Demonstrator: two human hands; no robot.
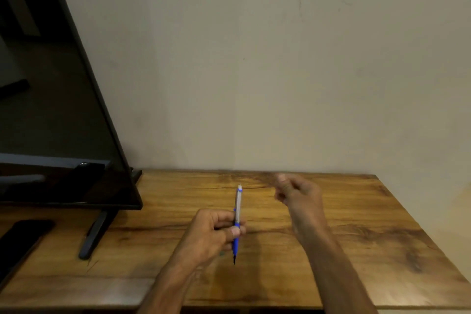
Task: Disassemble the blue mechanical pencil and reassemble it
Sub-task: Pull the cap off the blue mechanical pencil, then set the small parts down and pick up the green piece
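Observation:
My left hand [216, 231] grips the blue mechanical pencil [238, 208] around its blue grip section, above the middle of the wooden table [356, 250]. The pencil stands nearly upright, its dark tip pointing down toward me and its grey barrel and pale cap end pointing away. My right hand [297, 192] hovers to the right of the pencil's top, a short way from it. It is blurred, its fingers curled loosely with thumb and fingertips close together. Whether a small part sits between those fingers cannot be told.
A large dark screen [56, 109] on a black stand [95, 233] fills the left side. A flat black object [20, 239] lies at the table's left edge. A plain wall rises behind the table. The table's near edge runs along the bottom of the view.

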